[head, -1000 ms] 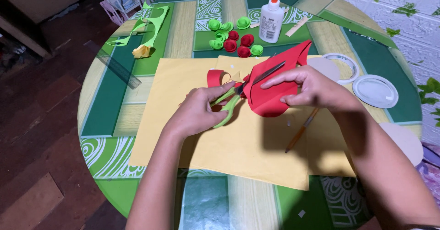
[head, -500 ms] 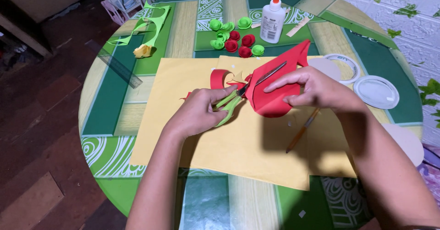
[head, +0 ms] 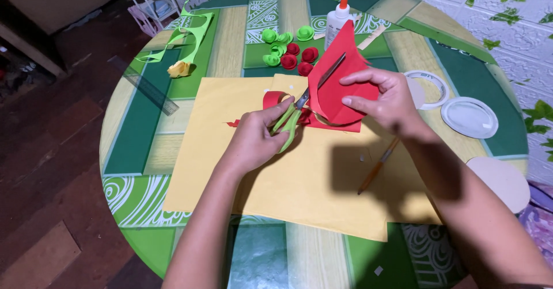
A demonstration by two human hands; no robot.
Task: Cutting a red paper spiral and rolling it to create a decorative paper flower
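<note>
Fingers of the left hand grip green-handled scissors; right hand pinches the red paper sheet upright above yellow paper. Thumb near blades: nick risk; spiral strip may tear.

A round table with a green patterned cover fills the frame. A large yellow paper sheet lies at centre. Small red and green paper rosettes cluster at the top, beside a white glue bottle with an orange tip. A round white plastic lid sits at right.
</note>
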